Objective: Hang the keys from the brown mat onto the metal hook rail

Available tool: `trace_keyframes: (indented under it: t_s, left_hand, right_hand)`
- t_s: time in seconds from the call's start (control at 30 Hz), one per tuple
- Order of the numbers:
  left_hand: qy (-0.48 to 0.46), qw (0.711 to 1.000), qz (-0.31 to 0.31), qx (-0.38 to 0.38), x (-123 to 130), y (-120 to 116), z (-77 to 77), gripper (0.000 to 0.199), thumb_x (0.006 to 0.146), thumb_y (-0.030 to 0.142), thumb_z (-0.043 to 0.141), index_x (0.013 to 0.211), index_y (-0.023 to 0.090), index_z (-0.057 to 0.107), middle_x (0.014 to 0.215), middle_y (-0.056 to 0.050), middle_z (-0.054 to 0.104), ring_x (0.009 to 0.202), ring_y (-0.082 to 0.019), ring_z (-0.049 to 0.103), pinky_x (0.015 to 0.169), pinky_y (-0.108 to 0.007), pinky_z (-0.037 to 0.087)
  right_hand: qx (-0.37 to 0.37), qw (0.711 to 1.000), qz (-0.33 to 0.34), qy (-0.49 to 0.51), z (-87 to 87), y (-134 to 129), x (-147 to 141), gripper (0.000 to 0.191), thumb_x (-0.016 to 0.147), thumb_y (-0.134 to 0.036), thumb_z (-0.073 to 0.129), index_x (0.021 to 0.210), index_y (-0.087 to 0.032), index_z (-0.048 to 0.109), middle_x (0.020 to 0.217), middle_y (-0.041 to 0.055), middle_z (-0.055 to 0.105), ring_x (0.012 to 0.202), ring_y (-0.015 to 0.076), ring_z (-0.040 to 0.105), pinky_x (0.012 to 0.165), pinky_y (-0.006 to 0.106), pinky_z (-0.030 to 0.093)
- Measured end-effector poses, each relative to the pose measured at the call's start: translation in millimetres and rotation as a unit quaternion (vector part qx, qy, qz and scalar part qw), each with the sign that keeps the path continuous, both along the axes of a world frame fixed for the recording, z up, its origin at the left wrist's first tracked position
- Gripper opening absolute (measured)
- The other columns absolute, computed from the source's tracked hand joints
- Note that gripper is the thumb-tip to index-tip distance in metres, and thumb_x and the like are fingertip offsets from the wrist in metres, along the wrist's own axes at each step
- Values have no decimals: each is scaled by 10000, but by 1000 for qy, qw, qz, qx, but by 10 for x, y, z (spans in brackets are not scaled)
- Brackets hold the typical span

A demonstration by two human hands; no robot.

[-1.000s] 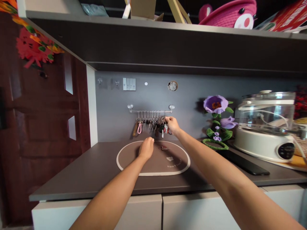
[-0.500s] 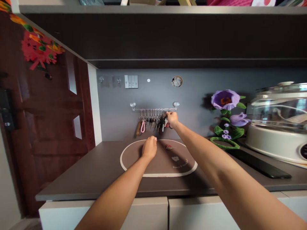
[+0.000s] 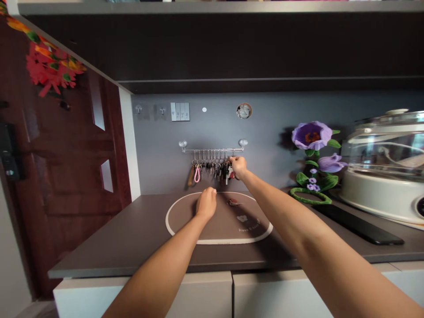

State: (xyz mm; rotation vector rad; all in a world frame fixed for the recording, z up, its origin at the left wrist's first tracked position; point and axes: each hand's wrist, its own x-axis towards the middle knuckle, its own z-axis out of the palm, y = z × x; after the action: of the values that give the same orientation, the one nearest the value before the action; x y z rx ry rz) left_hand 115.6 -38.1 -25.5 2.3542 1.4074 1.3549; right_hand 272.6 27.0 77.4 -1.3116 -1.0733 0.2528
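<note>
My right hand (image 3: 238,167) is raised to the right end of a clear wall rack (image 3: 212,150), its fingers pinched on a bunch of keys (image 3: 231,172) with a red piece among them. Along the rack several other key bunches (image 3: 212,168) hang from hooks, with a pink loop (image 3: 197,174) and a brown strap (image 3: 191,176) at the left. My left hand (image 3: 206,203) is closed above the brown oval mat (image 3: 185,227); whatever its curled fingers hold is hidden. A small red key item (image 3: 233,202) lies on the mat, right of this hand.
Purple artificial flowers (image 3: 313,137) and a black phone (image 3: 359,224) are on the counter (image 3: 126,247) at right. Beside them stands a white appliance with a clear cover (image 3: 384,190). A dark shelf (image 3: 212,48) overhangs the rack. A reddish-brown door (image 3: 62,176) is at left.
The view has tipped and shifted slightly. My right hand stays at the rack's right end, and the keys by it hang a little differently. My left hand has hardly moved.
</note>
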Motion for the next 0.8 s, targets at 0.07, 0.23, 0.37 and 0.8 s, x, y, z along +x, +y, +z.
trace_keyframes:
  t_s: [0.07, 0.23, 0.37, 0.8]
  left_hand:
    - [0, 1000, -2, 1, 0, 0, -1, 271, 869, 252, 274, 718, 177, 486, 769, -59, 582, 754, -159, 528, 696, -268, 370]
    - [-1, 1000, -9, -4, 6, 20, -14, 267, 868, 254, 277, 721, 177, 487, 773, -58, 583, 755, -157, 529, 705, -270, 372]
    - [1, 1000, -16, -2, 6, 47, -29, 266, 867, 254, 279, 722, 177, 488, 777, -57, 582, 758, -155, 527, 711, -270, 373]
    - [-8, 999, -47, -3, -1, 20, -10, 246, 857, 241, 302, 744, 170, 509, 786, -50, 582, 779, -150, 527, 738, -281, 387]
  right_hand:
    - [4, 1000, 8, 4, -26, 11, 5, 199, 707, -300, 482, 565, -167, 522, 537, -15, 505, 498, 97, 414, 517, 223, 343]
    - [15, 1000, 13, 6, -69, 20, 5, 177, 694, -302, 495, 596, -160, 533, 564, -6, 540, 512, 99, 431, 537, 225, 348]
    - [19, 1000, 2, -15, -76, -9, 6, 166, 691, -304, 500, 639, -156, 555, 613, 8, 580, 544, 107, 462, 573, 230, 360]
    - [37, 992, -49, -109, -176, -296, 60, 226, 742, -232, 440, 921, -144, 546, 939, 88, 594, 848, 169, 523, 789, 294, 381]
